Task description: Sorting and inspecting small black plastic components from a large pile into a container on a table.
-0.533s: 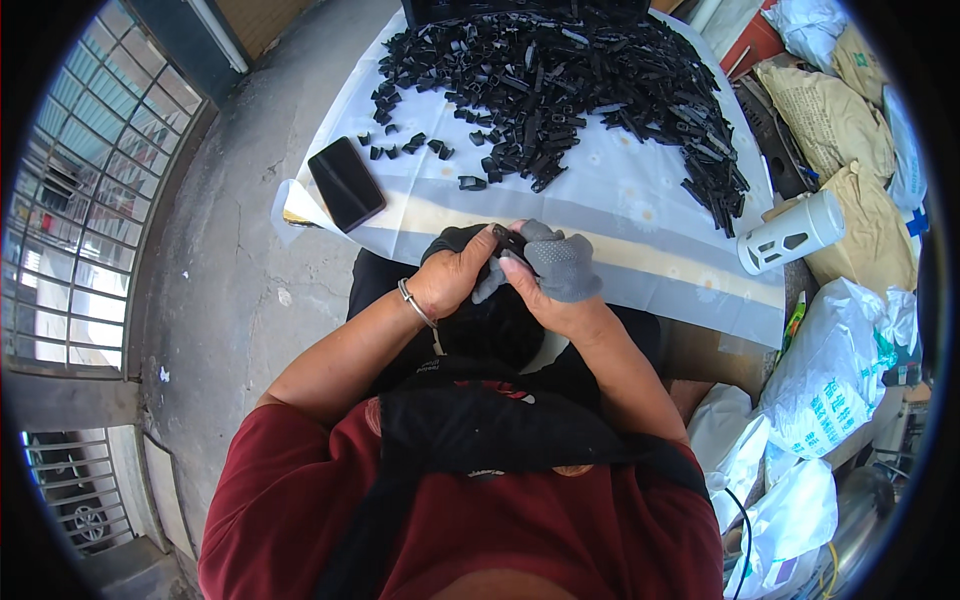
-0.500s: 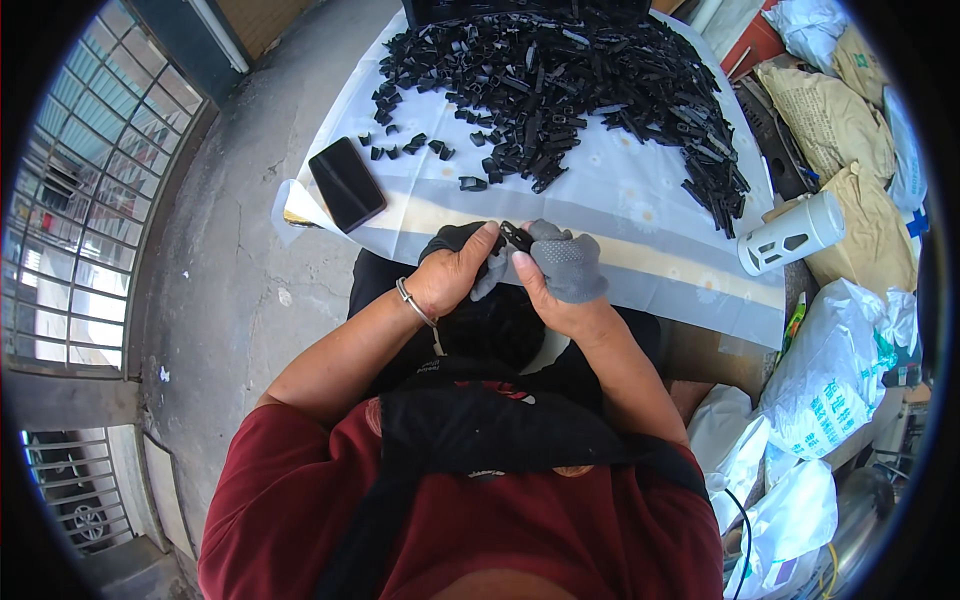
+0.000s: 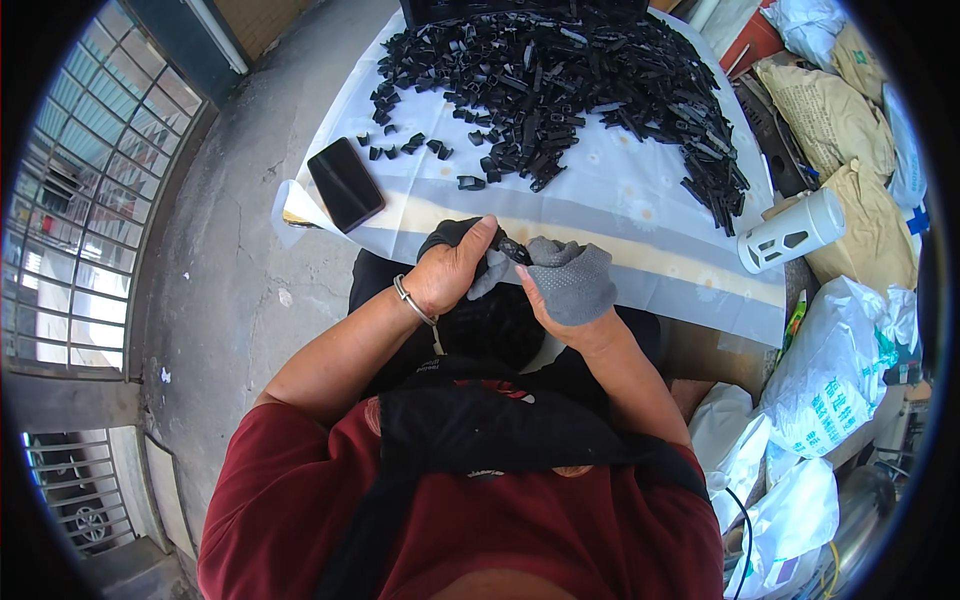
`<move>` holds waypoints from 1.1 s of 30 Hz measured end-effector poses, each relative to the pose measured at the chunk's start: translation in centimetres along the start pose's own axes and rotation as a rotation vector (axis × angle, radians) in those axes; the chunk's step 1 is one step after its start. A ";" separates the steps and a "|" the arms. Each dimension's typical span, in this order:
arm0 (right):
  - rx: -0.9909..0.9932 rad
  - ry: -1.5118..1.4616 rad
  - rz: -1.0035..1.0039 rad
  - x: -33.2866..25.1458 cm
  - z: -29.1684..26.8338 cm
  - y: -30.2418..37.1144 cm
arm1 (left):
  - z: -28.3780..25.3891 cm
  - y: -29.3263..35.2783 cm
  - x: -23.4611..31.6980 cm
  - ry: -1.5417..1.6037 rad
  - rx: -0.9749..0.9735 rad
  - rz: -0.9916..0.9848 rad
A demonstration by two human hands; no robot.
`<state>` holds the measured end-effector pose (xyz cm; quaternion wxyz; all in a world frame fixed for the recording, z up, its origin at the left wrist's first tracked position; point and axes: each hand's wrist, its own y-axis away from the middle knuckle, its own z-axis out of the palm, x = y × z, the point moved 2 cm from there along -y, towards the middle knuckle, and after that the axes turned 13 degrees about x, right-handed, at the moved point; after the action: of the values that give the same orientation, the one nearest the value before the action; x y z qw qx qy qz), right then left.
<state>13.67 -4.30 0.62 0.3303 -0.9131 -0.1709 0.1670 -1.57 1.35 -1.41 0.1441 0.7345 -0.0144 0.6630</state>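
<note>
Just off the table's near edge, my left hand (image 3: 452, 268) and my right hand (image 3: 568, 284) meet, both in partly fingerless grey gloves. Between them is a small black plastic part (image 3: 513, 249), its exact shape partly covered by fingers. My left thumb lies along one end of it, fingers closed. The right hand curls round the other end, its thumb pointing up to the part. Beyond them, a big heap of black plastic parts (image 3: 540, 100) covers the far side of the table, some long, some short and U-shaped. One short black piece (image 3: 471, 183) lies closest to my hands.
A dark phone (image 3: 346, 185) rests at the left of the white-covered table (image 3: 640, 225). A white cylindrical holder with cut-outs (image 3: 792, 232) lies at its right edge. Paper sacks (image 3: 858, 225) and plastic bags (image 3: 825, 370) crowd the right side. Window bars (image 3: 95, 190) stand left.
My right hand has turned and shifted slightly down and right, its fingers curling more. The black part between my hands has tilted slightly. The left hand stays nearly in place.
</note>
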 end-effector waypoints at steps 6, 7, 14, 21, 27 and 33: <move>-0.110 0.053 -0.037 -0.5 -0.5 -0.4 | -0.2 0.5 0.6 -0.291 -0.003 0.329; -0.112 0.052 -0.037 -0.9 -0.3 -0.6 | 0.2 0.8 0.7 -0.290 -0.003 0.327; -0.082 -0.261 0.023 -0.1 2.3 0.4 | -0.1 1.2 1.0 -0.498 -0.020 0.423; -0.127 0.193 0.122 8.0 3.8 -4.3 | -2.7 -6.4 0.3 -0.907 0.405 0.842; -0.254 0.315 0.025 7.0 4.6 -4.3 | -1.8 -8.2 -0.2 -1.097 0.255 0.694; -0.163 0.222 0.151 6.9 3.9 -3.0 | -3.0 -7.6 -0.1 -1.067 0.203 0.686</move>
<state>17.53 2.89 -1.50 0.2584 -0.9600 -0.0773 0.0747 -2.91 9.36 -2.69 -0.1735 0.9270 -0.2554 0.2127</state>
